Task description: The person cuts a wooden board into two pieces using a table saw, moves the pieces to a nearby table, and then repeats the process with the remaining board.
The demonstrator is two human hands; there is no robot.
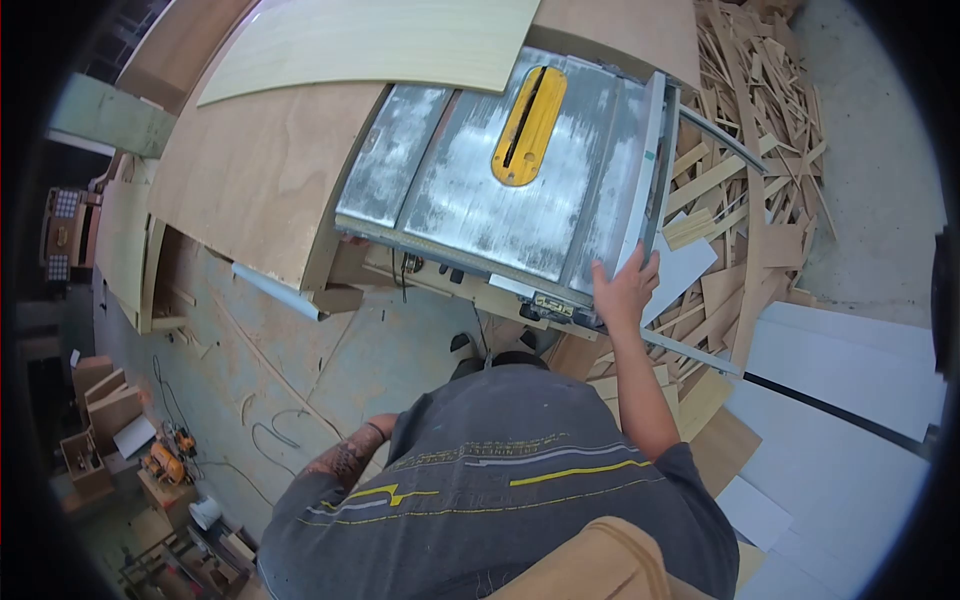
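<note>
The near end of a long metal rip fence is in my right hand, with the thumb on its left side and the fingers over the right. That fence lies along the right side of a table saw with a worn grey metal top. A yellow throat plate with a dark slot is set into the top; no blade shows above it. My left hand is at my waist, its fingers hidden against my shirt. A large thin plywood sheet covers the saw top's far left corner.
A wooden side table adjoins the saw on the left. Wood offcuts are heaped to the right, beside white panels. A metal rail sticks out at the near right. Cords and an orange power tool lie at lower left.
</note>
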